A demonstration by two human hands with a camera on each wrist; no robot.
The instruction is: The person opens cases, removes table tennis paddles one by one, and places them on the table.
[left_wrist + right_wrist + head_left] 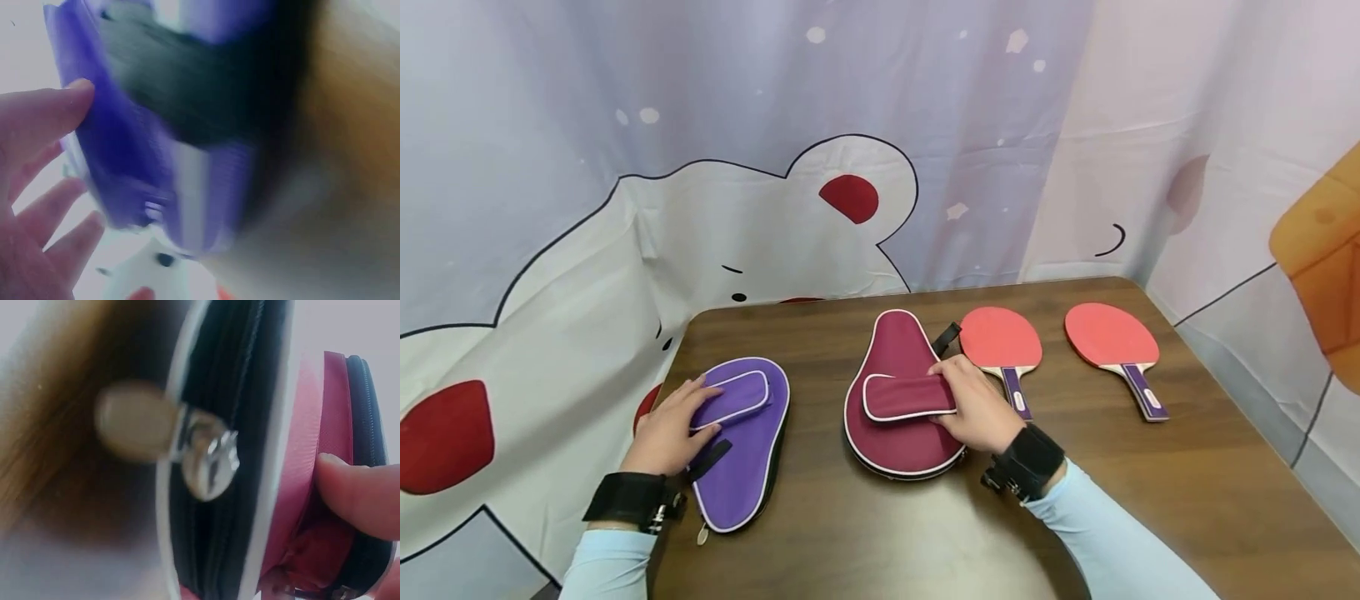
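The left hand (672,433) lies flat on the purple case (741,450) at the table's (865,533) left edge, fingers spread over its pocket. The right hand (973,406) rests on the maroon case (895,375) in the middle, fingers curled on its pocket (906,397). Behind, to the right, lie two red paddles (1000,337) (1111,336), well apart.

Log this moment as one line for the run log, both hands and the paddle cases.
left hand rests on purple case | right hand holds maroon case pocket | two paddles lie right

No readable text or labels
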